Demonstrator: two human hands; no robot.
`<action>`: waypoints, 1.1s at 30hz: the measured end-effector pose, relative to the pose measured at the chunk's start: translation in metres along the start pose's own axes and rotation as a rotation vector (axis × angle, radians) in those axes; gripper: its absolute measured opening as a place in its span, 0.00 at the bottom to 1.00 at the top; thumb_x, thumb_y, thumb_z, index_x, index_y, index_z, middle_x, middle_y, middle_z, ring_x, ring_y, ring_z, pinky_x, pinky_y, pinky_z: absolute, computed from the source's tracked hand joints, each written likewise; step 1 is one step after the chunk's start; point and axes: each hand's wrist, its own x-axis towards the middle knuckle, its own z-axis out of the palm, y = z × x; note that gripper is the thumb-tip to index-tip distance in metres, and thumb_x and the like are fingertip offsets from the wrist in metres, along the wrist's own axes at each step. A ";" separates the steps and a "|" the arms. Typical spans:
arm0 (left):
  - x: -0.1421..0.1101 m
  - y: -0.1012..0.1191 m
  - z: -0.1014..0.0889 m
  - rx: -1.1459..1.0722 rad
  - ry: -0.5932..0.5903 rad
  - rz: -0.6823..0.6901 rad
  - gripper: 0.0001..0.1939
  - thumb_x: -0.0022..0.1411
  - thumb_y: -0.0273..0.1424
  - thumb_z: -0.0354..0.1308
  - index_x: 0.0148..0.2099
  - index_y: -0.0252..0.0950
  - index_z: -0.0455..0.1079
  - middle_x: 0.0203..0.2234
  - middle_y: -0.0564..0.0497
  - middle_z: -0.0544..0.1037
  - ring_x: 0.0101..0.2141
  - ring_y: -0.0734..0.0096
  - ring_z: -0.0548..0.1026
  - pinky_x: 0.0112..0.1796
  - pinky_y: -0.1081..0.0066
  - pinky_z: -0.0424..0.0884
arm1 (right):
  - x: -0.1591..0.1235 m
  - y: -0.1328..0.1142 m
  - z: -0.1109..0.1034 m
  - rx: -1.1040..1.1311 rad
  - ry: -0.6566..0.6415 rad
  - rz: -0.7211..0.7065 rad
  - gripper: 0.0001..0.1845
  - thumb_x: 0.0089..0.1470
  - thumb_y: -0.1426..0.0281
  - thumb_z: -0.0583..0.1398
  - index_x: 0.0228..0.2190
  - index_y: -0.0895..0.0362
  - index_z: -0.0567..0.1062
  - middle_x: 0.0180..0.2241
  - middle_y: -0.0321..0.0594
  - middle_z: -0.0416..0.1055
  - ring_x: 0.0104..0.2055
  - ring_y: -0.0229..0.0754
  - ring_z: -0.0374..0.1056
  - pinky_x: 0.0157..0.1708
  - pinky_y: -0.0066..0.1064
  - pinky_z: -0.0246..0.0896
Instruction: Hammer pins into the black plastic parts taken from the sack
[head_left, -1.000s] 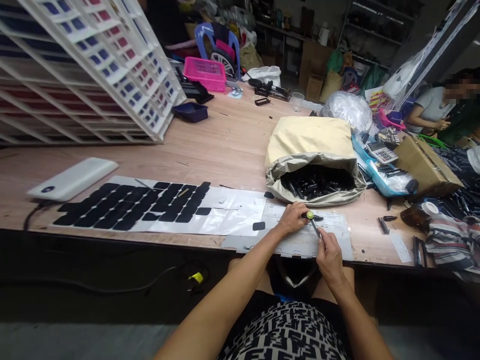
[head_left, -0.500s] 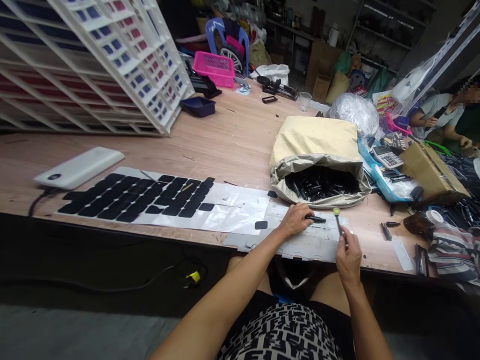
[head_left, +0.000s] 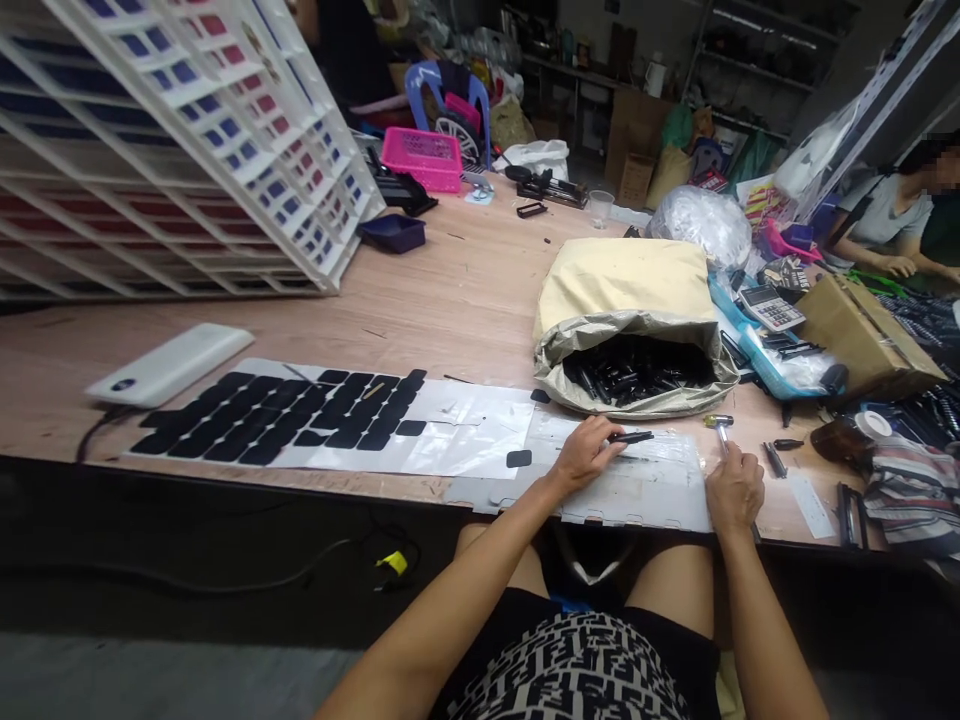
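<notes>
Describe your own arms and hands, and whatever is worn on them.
Both arms are bare, with no sleeves in view. The left hand and right hand are ungloved, and no watch or bracelet shows. Rings: can't tell.

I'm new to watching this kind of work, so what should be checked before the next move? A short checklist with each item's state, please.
1. Left hand has the black piece: ok, fingers at its near end.
2. Right hand grips the hammer: ok, by the handle.
3. Hammer head over the piece: not ok, it is off to the right, beyond the mat.
4. Left fingers away from the hammer head: ok, clearly apart.
5. Piece lying flat on the mat: cannot tell, too small from here.
6. Sack off the piece: ok, they look apart.
</notes>
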 end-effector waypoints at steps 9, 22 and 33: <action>-0.154 0.032 0.033 -0.216 -0.349 -0.365 0.17 0.66 0.41 0.52 0.48 0.39 0.75 0.28 0.50 0.77 0.29 0.67 0.74 0.33 0.69 0.68 | 0.000 -0.002 -0.003 -0.055 -0.042 -0.013 0.18 0.62 0.72 0.51 0.51 0.57 0.72 0.37 0.46 0.65 0.40 0.46 0.59 0.33 0.34 0.48; -0.097 0.074 0.015 -0.398 -0.754 -0.259 0.30 0.59 0.43 0.63 0.62 0.42 0.69 0.33 0.52 0.79 0.30 0.71 0.74 0.32 0.73 0.68 | -0.001 -0.001 -0.002 -0.090 -0.050 -0.013 0.18 0.61 0.71 0.52 0.51 0.57 0.72 0.38 0.46 0.65 0.40 0.47 0.60 0.32 0.34 0.48; 0.093 0.010 -0.045 0.410 0.135 -0.770 0.19 0.65 0.42 0.56 0.39 0.30 0.79 0.38 0.34 0.81 0.43 0.48 0.78 0.42 0.59 0.72 | -0.002 -0.003 -0.005 -0.078 -0.045 -0.010 0.18 0.60 0.72 0.53 0.51 0.57 0.71 0.37 0.45 0.64 0.40 0.46 0.59 0.32 0.34 0.48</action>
